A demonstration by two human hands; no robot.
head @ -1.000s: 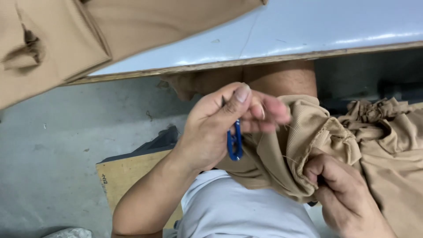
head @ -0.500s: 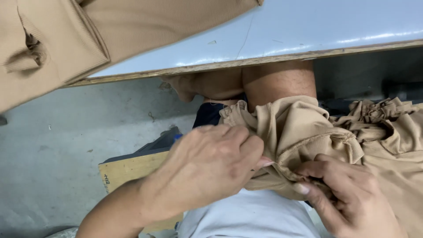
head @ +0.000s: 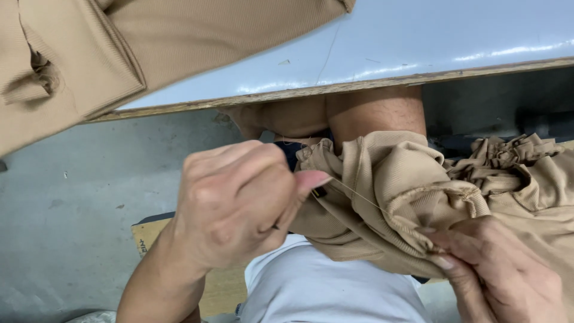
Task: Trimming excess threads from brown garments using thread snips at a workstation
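Thread (head: 359,196) runs taut across mid-frame from the left hand (head: 239,203), whose fingers (head: 311,179) pinch its end, to the tan cloth (head: 394,191) pinched by the right hand (head: 502,269) at lower right, below the bench (head: 418,36).

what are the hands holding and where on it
The left hand pinches a thin thread at its free end; the right hand grips the tan garment at its bunched ribbed edge.
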